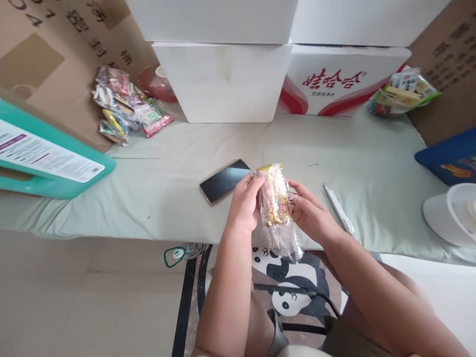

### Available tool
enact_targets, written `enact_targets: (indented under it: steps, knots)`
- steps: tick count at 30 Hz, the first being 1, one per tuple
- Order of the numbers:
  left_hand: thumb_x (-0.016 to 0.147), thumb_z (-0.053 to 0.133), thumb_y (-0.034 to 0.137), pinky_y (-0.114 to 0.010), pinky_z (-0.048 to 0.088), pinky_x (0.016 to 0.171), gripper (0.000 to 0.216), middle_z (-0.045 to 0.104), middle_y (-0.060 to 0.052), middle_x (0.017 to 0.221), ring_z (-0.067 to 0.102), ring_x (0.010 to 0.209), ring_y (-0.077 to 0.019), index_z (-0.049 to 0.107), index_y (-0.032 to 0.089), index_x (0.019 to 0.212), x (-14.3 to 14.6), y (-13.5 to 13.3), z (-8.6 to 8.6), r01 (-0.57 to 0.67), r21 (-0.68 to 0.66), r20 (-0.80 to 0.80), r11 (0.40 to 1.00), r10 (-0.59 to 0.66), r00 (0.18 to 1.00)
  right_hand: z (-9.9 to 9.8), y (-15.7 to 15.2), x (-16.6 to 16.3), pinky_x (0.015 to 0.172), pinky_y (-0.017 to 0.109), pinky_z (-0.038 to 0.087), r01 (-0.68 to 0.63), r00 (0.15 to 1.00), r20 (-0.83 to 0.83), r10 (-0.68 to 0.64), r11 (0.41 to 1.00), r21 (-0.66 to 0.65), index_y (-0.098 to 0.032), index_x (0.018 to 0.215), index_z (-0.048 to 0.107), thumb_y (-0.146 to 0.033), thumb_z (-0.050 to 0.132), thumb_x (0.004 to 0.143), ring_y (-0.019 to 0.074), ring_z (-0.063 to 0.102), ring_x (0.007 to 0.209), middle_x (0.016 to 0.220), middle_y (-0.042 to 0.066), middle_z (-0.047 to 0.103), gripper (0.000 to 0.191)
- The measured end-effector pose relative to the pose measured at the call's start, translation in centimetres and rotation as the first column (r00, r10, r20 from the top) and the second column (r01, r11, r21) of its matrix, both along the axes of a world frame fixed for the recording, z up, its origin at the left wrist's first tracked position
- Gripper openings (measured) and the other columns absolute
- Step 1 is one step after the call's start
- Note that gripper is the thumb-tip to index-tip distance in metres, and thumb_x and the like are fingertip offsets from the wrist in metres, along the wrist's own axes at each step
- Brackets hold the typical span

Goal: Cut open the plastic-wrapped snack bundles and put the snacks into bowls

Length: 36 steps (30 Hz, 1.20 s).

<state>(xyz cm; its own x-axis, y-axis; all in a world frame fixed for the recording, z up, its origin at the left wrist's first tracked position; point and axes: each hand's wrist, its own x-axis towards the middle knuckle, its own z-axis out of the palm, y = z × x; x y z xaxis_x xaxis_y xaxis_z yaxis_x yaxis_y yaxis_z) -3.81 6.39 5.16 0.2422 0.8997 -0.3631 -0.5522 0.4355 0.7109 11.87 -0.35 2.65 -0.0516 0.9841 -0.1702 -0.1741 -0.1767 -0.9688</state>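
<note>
At your far left a teal box (pixel 48 158) lies on the cloth-covered table (pixel 148 173). Behind it, a loose heap of packets (pixel 126 106) sits against the cardboard.

A phone (pixel 225 181) lies face up on the table, just beside your left hand (pixel 243 203). That hand is closed on the upper left edge of the clear bag (pixel 275 203), with the fingers (pixel 256 182) pinched tight on the film.

You hold the bag, stuffed with bright little packets, upright in the air between both hands. It hangs over the near edge of the table, and its loose tail droops toward your lap.

Your right hand (pixel 310 213) cups the bag's other side. Its fingers are curled shut around the bag, and I cannot tell how firmly.

As I judge it, the thin film could slip or tear if your hands pull apart. The packets would then drop past the table edge to the floor. A sweep of your left wrist could also knock the phone.

Right of your hands a slim white tool (pixel 338 208) lies on the cloth. It is close enough for your forearm to nudge it off the edge.

A white bowl (pixel 453 213) stands at the far right, well apart from your hands.
</note>
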Motion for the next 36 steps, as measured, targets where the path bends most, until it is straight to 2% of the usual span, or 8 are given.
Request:
enact_targets:
  steps: [2,5,10,13,18,24,30,36]
  knots:
    - [0.067,0.089,0.037,-0.025,0.049,0.068,0.038,0.066,0.002,0.077,0.062,0.070,-0.0123,0.063,0.018,0.087,1.0,0.2,-0.2,-0.038,-0.022,-0.006,0.999,0.038,0.999,-1.2,-1.7,2.2,0.098,0.047,0.061,0.031,0.959,0.266,-0.093,0.973,0.230,-0.034,0.146,0.049,-0.038,0.058,0.100,0.0244,0.070,0.114,0.129,0.010,0.065,0.047]
    - [0.073,0.085,0.032,-0.026,0.050,0.071,0.045,0.068,0.003,0.082,0.065,0.073,-0.0138,0.063,0.025,0.111,1.8,0.6,-0.5,-0.088,-0.023,-0.063,0.996,0.086,0.994,-2.2,-2.9,4.1,0.117,0.058,0.049,-0.191,0.755,0.614,-0.229,0.819,0.541,-0.038,0.149,0.051,-0.032,0.070,0.094,0.0330,0.047,0.150,0.156,0.013,0.044,0.058]
    - [0.081,0.078,0.030,-0.022,0.048,0.069,0.021,0.069,0.001,0.091,0.062,0.076,-0.0115,0.067,0.022,0.097,2.3,1.2,-1.0,-0.052,0.133,-0.083,0.990,0.063,0.995,-1.0,-0.4,3.1,0.114,0.050,0.052,-0.300,0.712,0.638,-0.293,0.695,0.654,-0.030,0.104,0.076,-0.036,0.069,0.098,0.0291,0.055,0.139,0.140,0.010,0.051,0.012]
    - [0.082,0.077,0.031,-0.022,0.047,0.066,0.019,0.067,0.001,0.088,0.059,0.073,-0.0114,0.068,0.023,0.098,1.8,1.5,-1.1,-0.070,0.183,-0.057,0.981,0.082,0.995,0.2,2.1,1.5,0.099,0.041,0.058,-0.224,0.765,0.589,-0.259,0.751,0.621,-0.026,0.091,0.074,-0.034,0.070,0.097,0.0232,0.065,0.115,0.114,0.009,0.061,0.011]
    - [0.082,0.077,0.026,-0.022,0.048,0.066,0.029,0.065,0.002,0.088,0.058,0.071,-0.0111,0.068,0.027,0.109,-0.5,2.0,-1.3,-0.086,0.197,-0.068,0.977,0.102,0.992,0.9,6.1,-2.2,0.088,0.040,0.057,-0.022,0.843,0.501,-0.194,0.919,0.394,-0.023,0.080,0.063,-0.040,0.079,0.080,0.0280,0.059,0.122,0.115,0.011,0.062,0.023]
    - [0.085,0.074,0.027,-0.028,0.056,0.088,0.037,0.072,-0.005,0.127,0.069,0.114,-0.0222,0.070,0.029,0.122,-4.4,2.8,-1.6,-0.352,0.131,-0.174,0.927,0.371,0.912,1.0,12.0,-8.1,0.057,0.029,0.042,-0.229,0.926,0.307,0.219,0.973,-0.005,-0.025,0.085,0.051,-0.044,0.072,0.078,0.0139,0.053,0.059,0.068,-0.004,0.057,0.029]
    - [0.086,0.072,0.026,-0.028,0.038,0.123,0.043,0.051,-0.004,0.159,0.036,0.160,-0.0227,0.066,0.030,0.128,-8.5,4.9,-1.8,-0.620,0.152,-0.278,0.769,0.636,0.720,0.1,18.9,-12.5,0.060,0.030,0.042,-0.294,0.780,0.593,0.200,0.954,0.064,-0.025,0.095,0.055,-0.041,0.062,0.076,0.0166,0.053,0.061,0.066,-0.004,0.057,0.025]
    - [0.091,0.064,0.030,-0.034,0.030,0.131,0.042,0.049,-0.003,0.165,0.028,0.165,-0.0217,0.063,0.032,0.132,-11.1,6.5,-1.9,-0.640,0.070,-0.213,0.765,0.638,0.740,0.7,24.1,-15.2,0.095,0.042,0.048,-0.290,0.684,0.728,0.046,0.933,0.213,-0.023,0.087,0.062,-0.031,0.066,0.070,0.0245,0.063,0.096,0.100,0.007,0.069,0.019]
